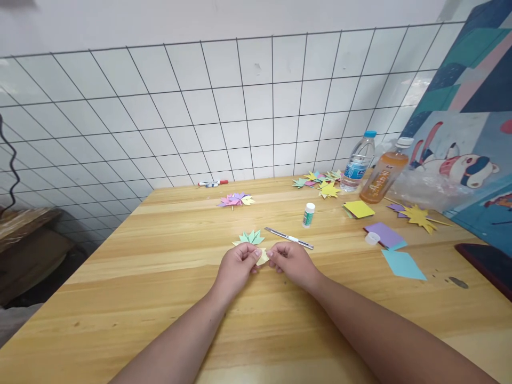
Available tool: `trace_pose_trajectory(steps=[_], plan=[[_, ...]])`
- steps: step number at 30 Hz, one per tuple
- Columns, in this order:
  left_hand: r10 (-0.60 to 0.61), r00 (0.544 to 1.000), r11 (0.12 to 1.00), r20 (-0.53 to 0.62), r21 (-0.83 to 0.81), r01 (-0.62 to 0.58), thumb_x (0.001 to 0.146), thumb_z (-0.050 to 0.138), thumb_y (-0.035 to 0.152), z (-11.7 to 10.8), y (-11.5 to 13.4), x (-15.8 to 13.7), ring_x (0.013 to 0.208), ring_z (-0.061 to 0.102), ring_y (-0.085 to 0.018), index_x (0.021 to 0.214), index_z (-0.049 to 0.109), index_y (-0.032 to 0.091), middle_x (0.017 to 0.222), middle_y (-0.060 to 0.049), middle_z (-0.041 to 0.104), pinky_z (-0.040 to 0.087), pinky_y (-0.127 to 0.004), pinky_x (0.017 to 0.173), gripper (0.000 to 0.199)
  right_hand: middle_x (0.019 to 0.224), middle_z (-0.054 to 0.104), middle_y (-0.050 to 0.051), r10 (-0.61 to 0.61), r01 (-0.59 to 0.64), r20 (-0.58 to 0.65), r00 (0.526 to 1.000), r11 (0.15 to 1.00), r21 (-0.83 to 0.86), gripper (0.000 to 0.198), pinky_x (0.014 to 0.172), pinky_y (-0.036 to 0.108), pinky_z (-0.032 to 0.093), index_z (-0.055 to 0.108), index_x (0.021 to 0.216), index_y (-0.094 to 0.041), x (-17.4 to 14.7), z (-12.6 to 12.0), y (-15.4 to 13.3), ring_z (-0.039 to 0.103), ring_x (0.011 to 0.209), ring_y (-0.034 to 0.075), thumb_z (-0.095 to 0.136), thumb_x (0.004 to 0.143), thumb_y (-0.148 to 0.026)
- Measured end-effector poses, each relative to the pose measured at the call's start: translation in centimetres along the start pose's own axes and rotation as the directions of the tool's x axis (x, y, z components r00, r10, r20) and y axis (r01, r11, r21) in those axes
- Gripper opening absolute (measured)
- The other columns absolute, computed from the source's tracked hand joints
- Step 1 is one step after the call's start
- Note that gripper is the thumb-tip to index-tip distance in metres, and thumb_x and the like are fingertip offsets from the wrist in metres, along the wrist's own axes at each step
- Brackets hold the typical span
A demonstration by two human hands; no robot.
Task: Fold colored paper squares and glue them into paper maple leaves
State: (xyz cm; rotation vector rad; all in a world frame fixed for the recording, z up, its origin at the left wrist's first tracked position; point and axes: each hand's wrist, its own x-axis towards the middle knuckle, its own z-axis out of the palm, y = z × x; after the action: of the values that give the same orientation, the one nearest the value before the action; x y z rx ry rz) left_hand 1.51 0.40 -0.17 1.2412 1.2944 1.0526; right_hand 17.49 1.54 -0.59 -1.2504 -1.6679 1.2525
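Between my two hands is a small piece of pale yellow folded paper. My left hand pinches its left side between thumb and fingers. At its right edge, my right hand grips it with the fingertips. Just beyond my left hand lies a green folded-paper leaf shape, with a pale yellow part showing at its left. A craft knife rests on the table behind my right hand. Past the knife a glue stick stands upright with its white cap on.
Pink and purple folded paper and markers lie at the back. Right are a paper-star pile, a water bottle, an orange drink bottle, yellow sheets, purple sheets, a blue sheet and a dark phone-like object.
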Motion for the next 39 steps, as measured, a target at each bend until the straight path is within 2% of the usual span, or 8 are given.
trace_pose_trajectory(steps=[4,9,15,20,25,28,32,39], plan=[[0.013,1.000,1.000,0.005,-0.007,-0.013,0.067,0.068,0.045,-0.23,-0.01,0.00,0.056,0.055,-0.011,0.070,0.061,0.015,0.062,0.001,0.060,0.046,-0.023,0.057,0.031,0.062,0.057,-0.001,-0.057,0.056,-0.020,0.998,0.998,-0.030,0.030,0.050,0.022,0.037,0.061,0.073,-0.018,-0.23,0.20,-0.02,0.049,0.053,0.011,0.053,0.078,-0.046],[0.010,0.993,0.998,0.115,-0.065,-0.003,0.066,0.070,0.041,0.08,-0.29,-0.24,0.066,0.060,-0.015,0.083,0.063,0.016,0.071,-0.002,0.066,0.048,-0.025,0.064,0.031,0.051,0.046,-0.003,-0.141,0.123,-0.105,0.984,0.979,-0.164,0.037,0.049,0.022,0.031,0.048,0.058,-0.019,-0.04,0.23,0.25,0.043,0.050,0.011,0.044,0.084,-0.045],[0.002,0.983,0.995,0.183,-0.102,0.018,0.060,0.076,0.032,0.23,-0.04,-0.37,0.068,0.063,-0.016,0.091,0.062,0.016,0.074,-0.003,0.069,0.045,-0.025,0.066,0.037,0.053,0.038,-0.004,-0.238,0.207,-0.180,0.954,0.963,-0.174,0.035,0.051,0.023,0.029,0.037,0.055,-0.020,0.16,0.16,0.08,0.037,0.052,0.011,0.043,0.084,-0.039],[0.006,0.983,0.993,0.183,-0.118,0.016,0.061,0.076,0.031,0.30,0.20,-0.43,0.063,0.061,-0.013,0.088,0.060,0.016,0.067,0.001,0.066,0.044,-0.024,0.064,0.035,0.052,0.039,-0.004,-0.211,0.204,-0.157,0.965,0.977,-0.057,0.034,0.051,0.023,0.032,0.038,0.054,-0.020,-0.06,0.12,-0.37,0.039,0.052,0.011,0.043,0.083,-0.037],[-0.032,0.952,0.986,0.304,-0.148,0.080,0.060,0.077,0.036,0.19,0.33,-0.45,0.075,0.064,-0.017,0.085,0.061,0.015,0.082,-0.005,0.069,0.046,-0.027,0.071,0.035,0.049,0.043,-0.004,-0.206,0.201,-0.084,0.975,0.977,-0.066,0.037,0.051,0.023,0.034,0.040,0.053,-0.020,0.04,-0.22,-0.20,0.042,0.050,0.011,0.044,0.084,-0.040],[-0.036,0.961,0.983,0.274,-0.166,0.085,0.059,0.078,0.037,0.11,0.38,-0.38,0.065,0.060,-0.014,0.080,0.063,0.013,0.071,-0.003,0.066,0.045,-0.025,0.064,0.035,0.052,0.047,-0.003,-0.143,0.144,-0.036,0.989,0.989,0.035,0.040,0.050,0.023,0.038,0.047,0.058,-0.019,0.13,-0.28,0.13,0.046,0.050,0.011,0.042,0.084,-0.049],[-0.035,0.971,0.970,0.238,-0.224,0.090,0.059,0.079,0.035,0.04,0.33,-0.35,0.058,0.055,-0.010,0.077,0.063,0.012,0.064,-0.001,0.063,0.042,-0.022,0.058,0.033,0.066,0.056,0.002,-0.005,0.002,0.014,1.000,0.966,0.259,0.047,0.047,0.023,0.044,0.058,0.080,-0.017,0.23,-0.31,0.39,0.053,0.056,0.012,0.038,0.081,-0.059],[-0.019,0.988,0.964,0.156,-0.260,0.059,0.060,0.078,0.032,0.15,-0.13,-0.14,0.058,0.055,-0.010,0.078,0.058,0.014,0.066,0.000,0.063,0.043,-0.021,0.059,0.032,0.073,0.063,0.001,-0.137,0.133,0.019,0.990,0.981,0.143,0.020,0.063,0.026,0.046,0.059,0.081,-0.018,0.00,-0.07,-0.21,0.058,0.068,0.015,0.063,0.071,-0.035]])
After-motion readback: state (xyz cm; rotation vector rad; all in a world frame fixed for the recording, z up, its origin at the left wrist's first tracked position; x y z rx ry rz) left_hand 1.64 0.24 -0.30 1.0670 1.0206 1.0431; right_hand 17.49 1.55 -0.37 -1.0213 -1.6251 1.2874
